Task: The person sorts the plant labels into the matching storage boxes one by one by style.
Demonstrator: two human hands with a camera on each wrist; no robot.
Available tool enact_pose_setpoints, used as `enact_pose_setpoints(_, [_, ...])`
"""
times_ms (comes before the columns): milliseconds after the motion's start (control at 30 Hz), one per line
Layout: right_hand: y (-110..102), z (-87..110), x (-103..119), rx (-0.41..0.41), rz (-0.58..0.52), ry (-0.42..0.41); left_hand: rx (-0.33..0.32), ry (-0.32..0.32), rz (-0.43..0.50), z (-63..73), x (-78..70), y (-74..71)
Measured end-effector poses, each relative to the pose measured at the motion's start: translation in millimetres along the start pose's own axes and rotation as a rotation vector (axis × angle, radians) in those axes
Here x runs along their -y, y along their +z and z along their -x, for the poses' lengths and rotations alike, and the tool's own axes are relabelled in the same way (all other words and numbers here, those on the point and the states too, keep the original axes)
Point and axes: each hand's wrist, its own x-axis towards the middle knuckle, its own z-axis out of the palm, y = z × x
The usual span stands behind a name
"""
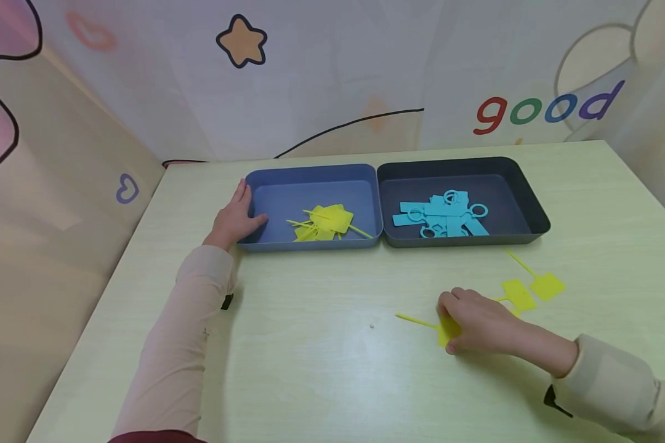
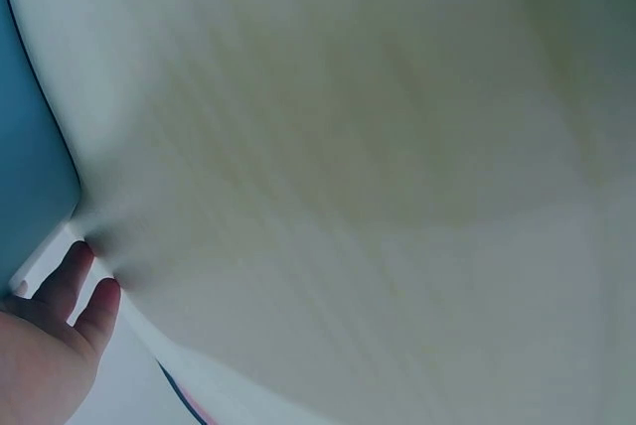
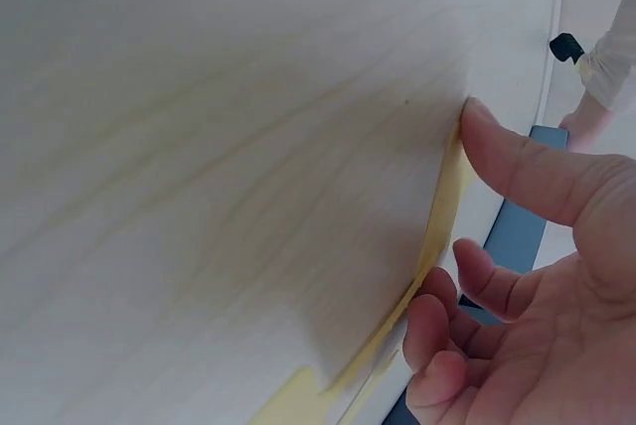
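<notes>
My left hand (image 1: 234,216) holds the left wall of the blue tray (image 1: 310,245), thumb over the rim and fingers along the outside. Several yellow cable tie tags (image 1: 332,220) lie heaped inside that tray. On the table, my right hand (image 1: 484,321) pinches one yellow cable tie tag (image 1: 447,331) by its flat square part; its thin tail points left. In the right wrist view, the thumb and fingertips press opposite edges of this tag (image 3: 444,202). Behind that hand lie more loose yellow tags (image 1: 547,287), one partly hidden by it.
A dark grey tray (image 1: 465,241) stands against the blue tray's right side. It holds a pile of flat cyan pieces with ring ends (image 1: 446,209). A printed cloth wall (image 1: 332,74) rises behind the table's back edge.
</notes>
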Motion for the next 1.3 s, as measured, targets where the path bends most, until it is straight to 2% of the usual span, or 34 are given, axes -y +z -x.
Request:
enact_pose_setpoints(333, [1.6,1.6,3.3,-0.029,0.018,0.015,-0.005,0.007,-0.002,0.4,0.1,0.1])
enact_pose_setpoints(733, [1.3,1.8,2.2,-0.044,0.013,-0.003,-0.004,0.008,-0.002,0.9,0.6,-0.2])
enact_pose_setpoints(1067, [4.5,4.4,3.9,-0.098,0.020,-0.030,0.003,0.001,-0.001,0.9,-0.2,-0.5])
enact_pose_setpoints(1300, [4.2,4.3,3.9,-0.092,0.011,-0.012,-0.001,0.007,0.000,0.7,0.0,-0.4])
